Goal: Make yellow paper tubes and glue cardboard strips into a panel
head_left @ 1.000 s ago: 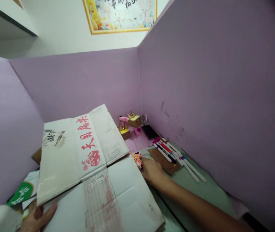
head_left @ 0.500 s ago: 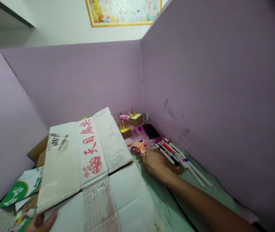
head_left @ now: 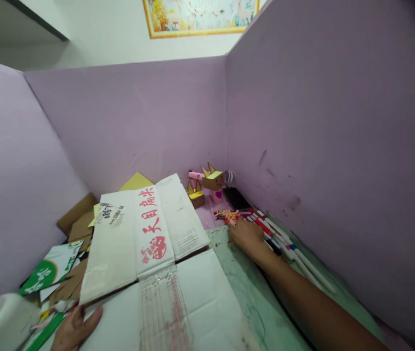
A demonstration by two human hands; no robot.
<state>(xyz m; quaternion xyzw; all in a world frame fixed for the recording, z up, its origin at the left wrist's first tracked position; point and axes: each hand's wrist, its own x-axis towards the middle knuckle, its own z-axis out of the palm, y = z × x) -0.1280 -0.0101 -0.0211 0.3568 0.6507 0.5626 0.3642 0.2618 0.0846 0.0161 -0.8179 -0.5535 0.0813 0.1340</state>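
Observation:
A large flattened white cardboard box (head_left: 120,248) with red printed characters lies across the table, its far part raised at a slant. My left hand (head_left: 78,327) grips its near left edge, thumb on top and the other fingers mostly hidden. On the right, my right hand (head_left: 249,236) reaches over the table, fingertips closed on a small orange patterned piece (head_left: 228,216) with colourful spots; its exact kind is unclear. Right beside that hand lie several marker pens (head_left: 288,246).
Small cardboard animal-ear figures (head_left: 214,180), a black phone (head_left: 235,198) and a pink roll-like item (head_left: 195,175) stand near the corner of the purple wall (head_left: 302,122). Cardboard scraps (head_left: 81,226), a green-white package piece (head_left: 52,267) and a white rounded container (head_left: 8,319) crowd the left.
My right hand and the patterned piece have shifted slightly right, towards the pens. The far end of the cardboard has dropped, showing more yellow sheet behind it. The view has shifted a little.

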